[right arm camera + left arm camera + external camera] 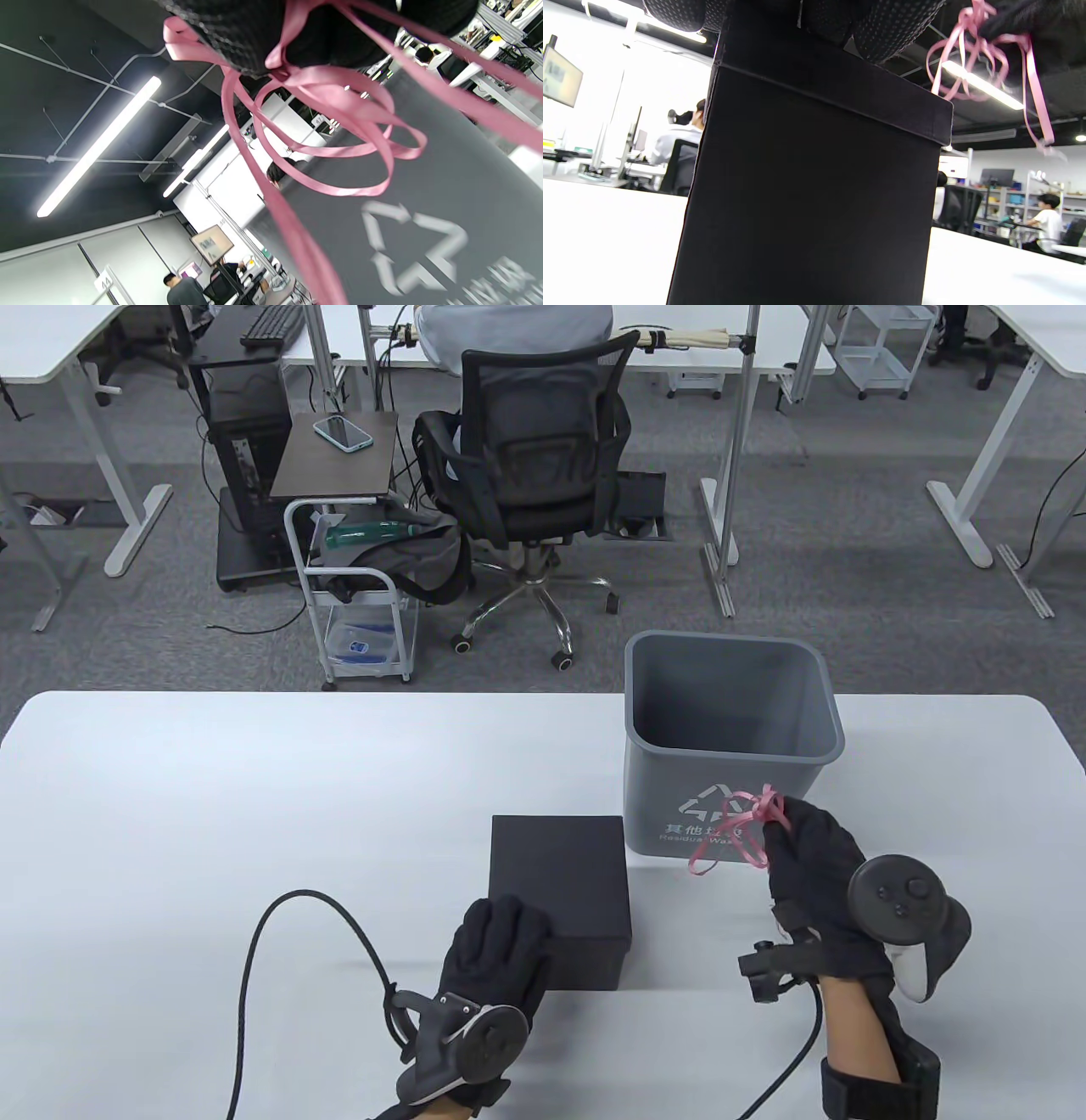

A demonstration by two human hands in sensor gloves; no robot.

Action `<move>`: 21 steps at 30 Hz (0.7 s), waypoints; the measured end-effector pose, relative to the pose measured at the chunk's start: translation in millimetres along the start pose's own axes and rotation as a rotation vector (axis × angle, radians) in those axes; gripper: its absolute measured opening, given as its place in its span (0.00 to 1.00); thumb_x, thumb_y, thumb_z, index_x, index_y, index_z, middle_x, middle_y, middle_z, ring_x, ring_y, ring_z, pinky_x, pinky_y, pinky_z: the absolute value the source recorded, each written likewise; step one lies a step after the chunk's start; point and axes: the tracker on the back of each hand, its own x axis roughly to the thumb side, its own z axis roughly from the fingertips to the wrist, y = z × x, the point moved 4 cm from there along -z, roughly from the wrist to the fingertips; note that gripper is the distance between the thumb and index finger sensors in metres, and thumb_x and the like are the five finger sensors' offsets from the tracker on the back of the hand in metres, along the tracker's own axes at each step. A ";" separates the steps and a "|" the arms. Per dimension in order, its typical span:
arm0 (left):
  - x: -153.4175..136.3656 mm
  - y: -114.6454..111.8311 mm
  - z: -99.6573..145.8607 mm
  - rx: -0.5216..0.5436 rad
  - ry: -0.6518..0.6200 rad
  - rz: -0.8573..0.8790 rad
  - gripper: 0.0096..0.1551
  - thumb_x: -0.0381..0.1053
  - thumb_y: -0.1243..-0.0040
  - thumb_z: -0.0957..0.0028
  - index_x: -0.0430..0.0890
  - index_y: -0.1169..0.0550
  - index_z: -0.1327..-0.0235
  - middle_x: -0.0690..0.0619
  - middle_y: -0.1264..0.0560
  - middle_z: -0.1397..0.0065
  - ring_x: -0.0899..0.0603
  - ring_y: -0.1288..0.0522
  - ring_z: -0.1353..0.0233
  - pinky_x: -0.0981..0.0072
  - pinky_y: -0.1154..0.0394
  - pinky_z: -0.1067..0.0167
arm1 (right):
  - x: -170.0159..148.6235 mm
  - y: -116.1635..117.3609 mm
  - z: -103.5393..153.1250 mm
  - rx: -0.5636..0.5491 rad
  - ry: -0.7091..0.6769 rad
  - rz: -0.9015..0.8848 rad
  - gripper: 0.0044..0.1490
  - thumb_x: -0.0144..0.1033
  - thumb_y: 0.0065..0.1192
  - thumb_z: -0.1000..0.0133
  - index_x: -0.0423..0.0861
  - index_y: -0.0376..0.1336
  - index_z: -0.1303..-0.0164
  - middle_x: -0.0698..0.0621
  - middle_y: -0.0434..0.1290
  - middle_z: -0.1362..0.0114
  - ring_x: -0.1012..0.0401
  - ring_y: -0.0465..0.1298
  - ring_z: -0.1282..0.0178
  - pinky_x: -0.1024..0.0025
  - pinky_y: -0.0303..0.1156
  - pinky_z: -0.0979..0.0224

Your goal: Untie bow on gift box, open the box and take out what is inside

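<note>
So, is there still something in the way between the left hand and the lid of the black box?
Nothing visible. The left hand already rests on the black box; the pink ribbon hangs from the right hand.

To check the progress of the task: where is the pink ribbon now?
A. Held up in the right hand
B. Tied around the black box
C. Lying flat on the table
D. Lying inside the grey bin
A: the right hand pinches the pink ribbon in the air in front of the grey bin, off the black box.
</note>
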 end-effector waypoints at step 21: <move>9.5 -6.0 2.2 -0.114 -0.006 -0.073 0.41 0.63 0.49 0.31 0.43 0.42 0.12 0.34 0.46 0.10 0.22 0.49 0.17 0.36 0.39 0.25 | 49.2 9.1 -126.1 -0.138 0.051 -0.006 0.25 0.34 0.60 0.34 0.47 0.63 0.27 0.44 0.67 0.33 0.47 0.70 0.34 0.42 0.63 0.25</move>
